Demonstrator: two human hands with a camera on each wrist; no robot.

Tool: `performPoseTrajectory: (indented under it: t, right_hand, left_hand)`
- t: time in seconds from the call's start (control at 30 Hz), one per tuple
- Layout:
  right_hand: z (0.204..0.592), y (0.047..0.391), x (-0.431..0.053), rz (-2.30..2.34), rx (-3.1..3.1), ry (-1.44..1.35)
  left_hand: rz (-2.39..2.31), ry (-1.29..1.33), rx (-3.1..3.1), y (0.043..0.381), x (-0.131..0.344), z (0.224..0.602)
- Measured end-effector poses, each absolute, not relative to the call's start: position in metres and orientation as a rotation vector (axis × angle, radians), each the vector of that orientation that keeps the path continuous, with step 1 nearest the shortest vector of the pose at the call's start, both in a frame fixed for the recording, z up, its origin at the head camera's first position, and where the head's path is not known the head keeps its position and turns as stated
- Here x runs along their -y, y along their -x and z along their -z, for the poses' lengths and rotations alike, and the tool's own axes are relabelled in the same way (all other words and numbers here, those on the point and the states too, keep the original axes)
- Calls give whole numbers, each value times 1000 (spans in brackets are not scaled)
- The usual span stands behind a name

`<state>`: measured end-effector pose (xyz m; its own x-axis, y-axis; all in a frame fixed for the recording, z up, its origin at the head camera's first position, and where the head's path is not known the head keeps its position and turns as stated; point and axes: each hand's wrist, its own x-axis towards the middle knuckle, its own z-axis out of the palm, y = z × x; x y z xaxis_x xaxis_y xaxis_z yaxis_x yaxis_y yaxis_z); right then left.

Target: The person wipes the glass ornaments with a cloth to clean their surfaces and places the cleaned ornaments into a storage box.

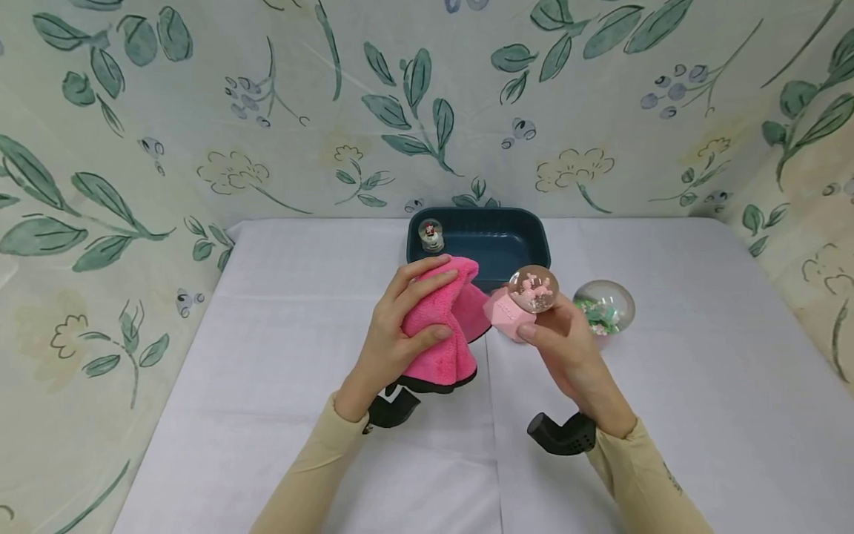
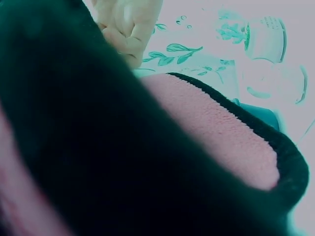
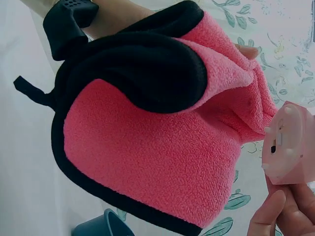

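My left hand (image 1: 387,322) grips a folded pink towel (image 1: 437,360) with black edging, the thumb and fingers spread over its plush side. In my right hand (image 1: 577,356) is a snow globe (image 1: 532,289) with a pink faceted base and small pink figures inside, tilted to the left. The towel's right flap hangs right at the globe's base. Seen from the right wrist, the base's underside (image 3: 284,142) faces the towel (image 3: 147,147), which fills much of that view. The dark trim blocks most of the left wrist view.
Behind the hands stands a dark blue rectangular tray (image 1: 510,276), with a small snow globe (image 1: 431,236) in its left back corner. A larger snow globe (image 1: 610,304) with green and white contents sits just right of my right hand. Patterned fabric (image 1: 414,111) rises behind the white-covered table (image 1: 300,297).
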<state>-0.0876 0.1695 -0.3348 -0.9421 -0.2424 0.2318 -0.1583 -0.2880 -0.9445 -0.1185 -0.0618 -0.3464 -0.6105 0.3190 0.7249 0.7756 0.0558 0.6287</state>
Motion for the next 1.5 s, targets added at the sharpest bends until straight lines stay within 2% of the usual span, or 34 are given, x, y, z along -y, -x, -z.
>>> performPoseTrajectory:
  t: [0.63, 0.8, 1.07, 1.37, 1.5]
  right_hand:
    - [331, 90, -168, 2273, -2159, 463]
    - [331, 90, -169, 2267, -2163, 529]
    - [331, 87, -163, 2138, -2356, 927]
    - [331, 94, -157, 1648, -2956, 1634]
    - [333, 98, -156, 1679, -2993, 1673]
  left_hand:
    - [1661, 1074, 2005, 115, 58, 347]
    - [1669, 1057, 2011, 114, 58, 348]
    - [1647, 1043, 2004, 114, 57, 346]
    - [1619, 1140, 1997, 113, 50, 342]
    - [1600, 1167, 1968, 113, 44, 343]
